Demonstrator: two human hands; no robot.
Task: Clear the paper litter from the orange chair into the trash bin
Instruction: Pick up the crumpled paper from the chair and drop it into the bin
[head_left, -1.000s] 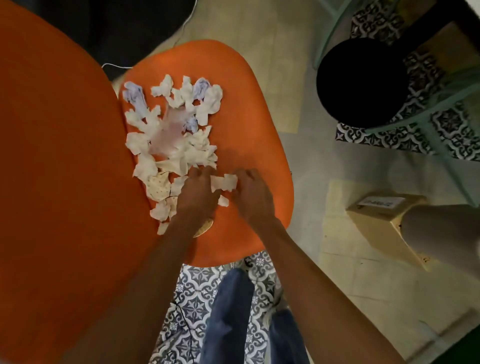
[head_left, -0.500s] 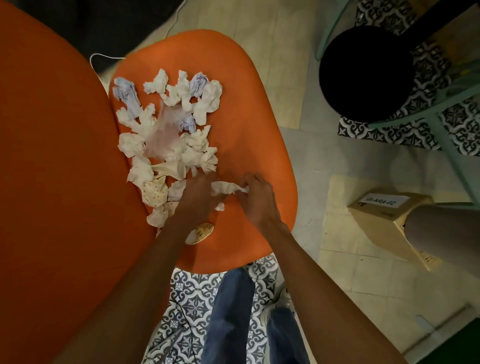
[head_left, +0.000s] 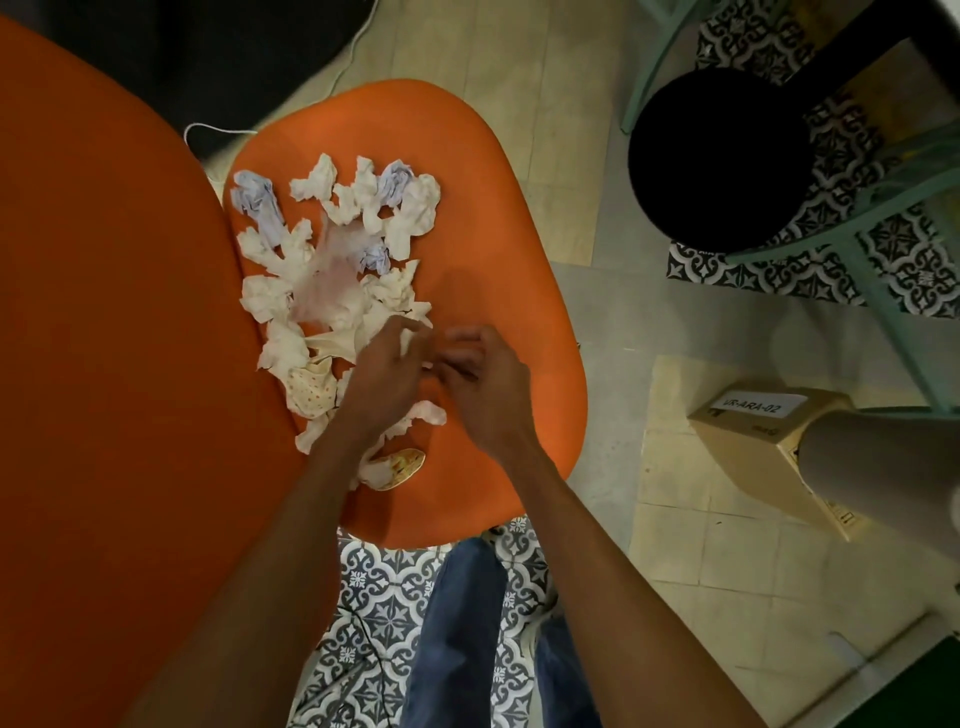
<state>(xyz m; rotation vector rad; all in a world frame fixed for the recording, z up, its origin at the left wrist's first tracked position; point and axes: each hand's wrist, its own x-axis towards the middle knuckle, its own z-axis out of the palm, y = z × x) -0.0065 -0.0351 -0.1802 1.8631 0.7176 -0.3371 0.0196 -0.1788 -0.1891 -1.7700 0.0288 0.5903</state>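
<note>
- Crumpled paper litter (head_left: 337, 270) is lying heaped on the smooth orange chair (head_left: 493, 234).
- Left hand (head_left: 382, 384) is pinching a white scrap (head_left: 411, 339) over the chair's middle (blurry).
- Right hand (head_left: 485, 389) is curling its fingers; grip unclear.

**A lived-in, home-like room, going by floor and furniture**

Plain beige floor tiles (head_left: 519, 78) meet black-and-white patterned flooring (head_left: 384, 613) at bottom centre and again at upper right. A moulded orange chair (head_left: 467, 208) fills the left. At upper right a mint-green frame (head_left: 893, 312) stands beside a black round bin (head_left: 722, 156). At the right sits a labelled cardboard box (head_left: 753, 457) — household furnishings, loosely placed.
</note>
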